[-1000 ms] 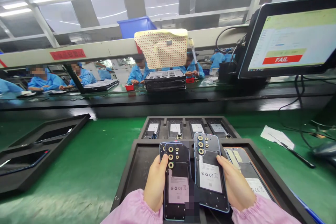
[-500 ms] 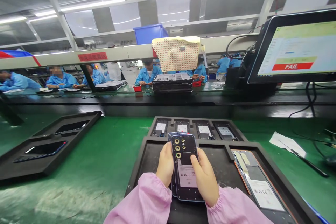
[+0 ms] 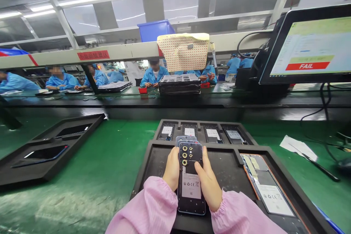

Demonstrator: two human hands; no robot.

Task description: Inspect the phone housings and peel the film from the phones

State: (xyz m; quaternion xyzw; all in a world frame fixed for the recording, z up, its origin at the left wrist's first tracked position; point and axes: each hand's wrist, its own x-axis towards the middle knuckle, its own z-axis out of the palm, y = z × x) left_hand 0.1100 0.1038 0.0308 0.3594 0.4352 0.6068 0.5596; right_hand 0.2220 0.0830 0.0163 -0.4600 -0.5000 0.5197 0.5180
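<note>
Both hands grip a small stack of opened smartphones (image 3: 191, 187), tilted up in front of me. The top phone shows gold-coloured camera rings, a black inner plate and a white battery label. Behind it, the blue top edges of other phones poke out. My left hand (image 3: 171, 169) wraps around the left side, fingers hidden underneath. On the right, my right hand (image 3: 208, 180) presses its thumb on the top phone, with a finger along the edge. Below the stack lies a black tray (image 3: 223, 168), and an orange-edged phone (image 3: 270, 190) rests in its right compartment.
Another black tray (image 3: 178, 128) behind holds several opened phones. At left, a black tray (image 3: 41, 173) carries two dark-screened phones. A monitor (image 3: 308, 49) reading FAIL stands at right, above a white paper (image 3: 294, 146) and a black pen-like tool (image 3: 325, 170).
The top phone has shifted slightly left and down, and more of the phones behind shows above it. My right hand has moved a little left with it. The view has shifted slightly.
</note>
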